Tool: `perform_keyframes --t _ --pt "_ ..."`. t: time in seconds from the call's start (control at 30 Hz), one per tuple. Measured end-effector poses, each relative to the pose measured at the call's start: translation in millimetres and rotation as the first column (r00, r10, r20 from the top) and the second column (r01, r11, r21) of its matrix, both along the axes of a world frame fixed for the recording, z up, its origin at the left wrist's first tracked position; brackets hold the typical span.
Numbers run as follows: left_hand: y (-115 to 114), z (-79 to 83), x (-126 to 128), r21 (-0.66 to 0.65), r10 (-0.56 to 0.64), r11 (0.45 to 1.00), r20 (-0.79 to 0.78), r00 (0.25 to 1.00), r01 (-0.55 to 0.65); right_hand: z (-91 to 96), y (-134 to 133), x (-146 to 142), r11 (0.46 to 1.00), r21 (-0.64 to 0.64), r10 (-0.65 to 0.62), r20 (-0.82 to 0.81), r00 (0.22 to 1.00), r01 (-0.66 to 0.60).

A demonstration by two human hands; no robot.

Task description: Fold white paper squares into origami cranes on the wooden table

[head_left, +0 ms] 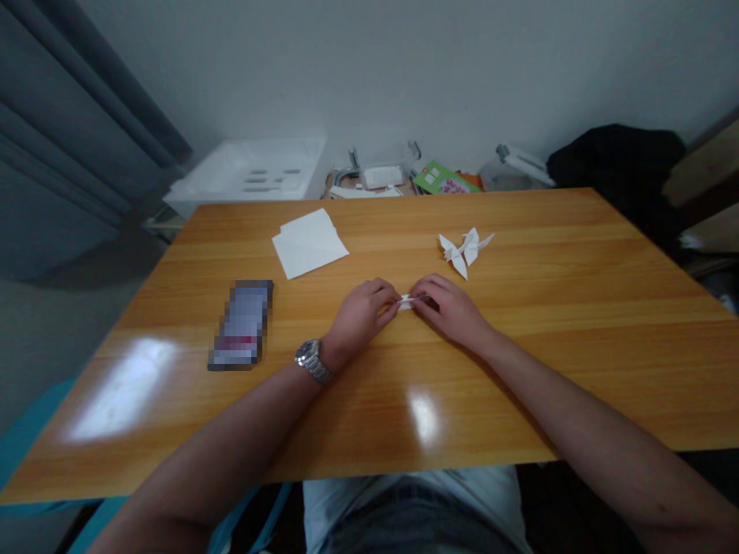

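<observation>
My left hand [361,314] and my right hand [450,308] rest on the wooden table [519,369], fingertips pinched together on a small folded piece of white paper [407,302] between them. Most of that paper is hidden under my fingers. A silver wristwatch [312,361] sits on my left wrist. Two finished white paper cranes [463,250] lie just beyond my right hand. Further left, a stack of white paper sheets [309,244] lies flat on the table.
A phone [242,325] lies face up left of my left hand. Behind the table's far edge stand a white plastic tray [248,173], cables and chargers [375,178], a green packet [444,181] and a dark bag [612,165]. A grey curtain [63,131] hangs at left.
</observation>
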State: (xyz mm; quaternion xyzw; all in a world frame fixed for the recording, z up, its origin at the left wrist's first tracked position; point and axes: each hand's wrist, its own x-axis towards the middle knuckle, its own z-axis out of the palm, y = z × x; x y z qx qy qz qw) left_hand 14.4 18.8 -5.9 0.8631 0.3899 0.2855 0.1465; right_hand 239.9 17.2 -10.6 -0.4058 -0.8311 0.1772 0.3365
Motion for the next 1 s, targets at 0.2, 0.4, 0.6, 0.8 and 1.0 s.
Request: perform_keyframes --t 0.2,0.4,0.6,0.8,1.0 --pt "1 -0.1 -1 0.010 -0.002 1.000 -0.048 0.999 0.002 -1.5 2 1 1.000 0.020 0.019 0.043 0.999 -0.020" --pt "0 2.8 -1 0.073 -0.001 0.997 -0.170 0.985 0.014 -2.4 4 5 0.998 0.059 0.029 0.105 0.994 -0.036" --pt "-5 5.8 -2 0.116 -0.052 0.990 -0.266 0.963 0.085 2.0 4 11 0.992 0.096 0.065 0.199 0.978 -0.086" --pt "-13 10.6 -1 0.139 -0.050 0.985 -0.358 0.933 0.106 5.4 0 18 0.987 0.120 0.063 0.304 0.950 -0.104" --pt "-20 17.8 2 0.159 -0.024 0.982 -0.430 0.902 0.102 8.0 -3 19 0.990 0.091 0.064 0.361 0.931 -0.103"
